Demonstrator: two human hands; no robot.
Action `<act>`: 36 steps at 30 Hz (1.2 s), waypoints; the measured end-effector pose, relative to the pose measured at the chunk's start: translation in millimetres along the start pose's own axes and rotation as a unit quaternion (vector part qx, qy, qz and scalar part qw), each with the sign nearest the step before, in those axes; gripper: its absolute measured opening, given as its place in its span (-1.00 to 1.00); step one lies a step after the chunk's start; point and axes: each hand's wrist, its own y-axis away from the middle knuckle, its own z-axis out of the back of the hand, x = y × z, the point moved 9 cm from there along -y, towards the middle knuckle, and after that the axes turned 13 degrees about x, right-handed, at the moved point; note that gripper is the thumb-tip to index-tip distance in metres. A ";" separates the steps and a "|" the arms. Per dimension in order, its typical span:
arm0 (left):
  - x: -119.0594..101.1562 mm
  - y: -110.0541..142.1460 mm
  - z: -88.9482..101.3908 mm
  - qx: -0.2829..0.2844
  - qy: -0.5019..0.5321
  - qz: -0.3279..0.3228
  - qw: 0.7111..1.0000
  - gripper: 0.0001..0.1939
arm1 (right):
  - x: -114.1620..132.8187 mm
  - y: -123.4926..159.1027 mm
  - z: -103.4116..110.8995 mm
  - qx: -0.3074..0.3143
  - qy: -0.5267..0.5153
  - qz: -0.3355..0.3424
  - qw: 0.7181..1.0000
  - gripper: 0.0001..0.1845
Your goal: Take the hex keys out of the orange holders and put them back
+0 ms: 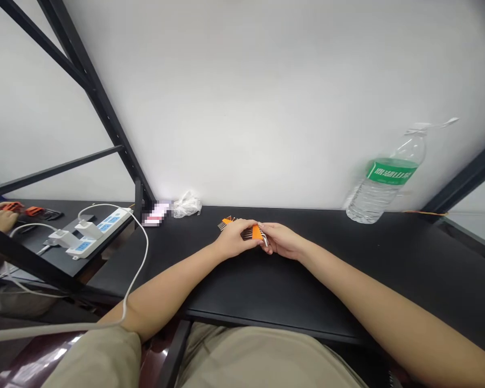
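A hex key set with an orange holder (257,233) is between my two hands, just above the black table. My left hand (236,238) is closed around it from the left, thumb and fingers on the orange part. My right hand (281,240) meets it from the right, its fingers closed at the bent silver end of a hex key (265,241). Beyond my left hand, another orange piece (227,220) with several thin metal keys shows on the table. My left hand hides part of it.
A large water bottle (382,180) with a green label stands at the back right. A crumpled plastic bag (187,205) lies by the wall. To the left are a black frame (101,116), a power strip (101,231) with white cables, and another person's hand (0,217) near orange-handled items.
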 end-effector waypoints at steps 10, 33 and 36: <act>8.5 -0.1 4.2 0.017 -0.113 0.023 0.993 -0.41 | 4.1 -0.2 24.9 -0.096 0.220 0.010 0.971 -0.55; 63.2 10.6 -5.3 0.059 -0.001 0.158 0.986 -0.37 | 33.3 10.7 9.0 -0.140 0.607 0.063 0.780 -0.83; 45.2 5.9 -15.8 0.084 0.007 0.129 0.988 -0.38 | 21.2 0.5 -7.5 -0.108 0.591 0.062 0.797 -0.89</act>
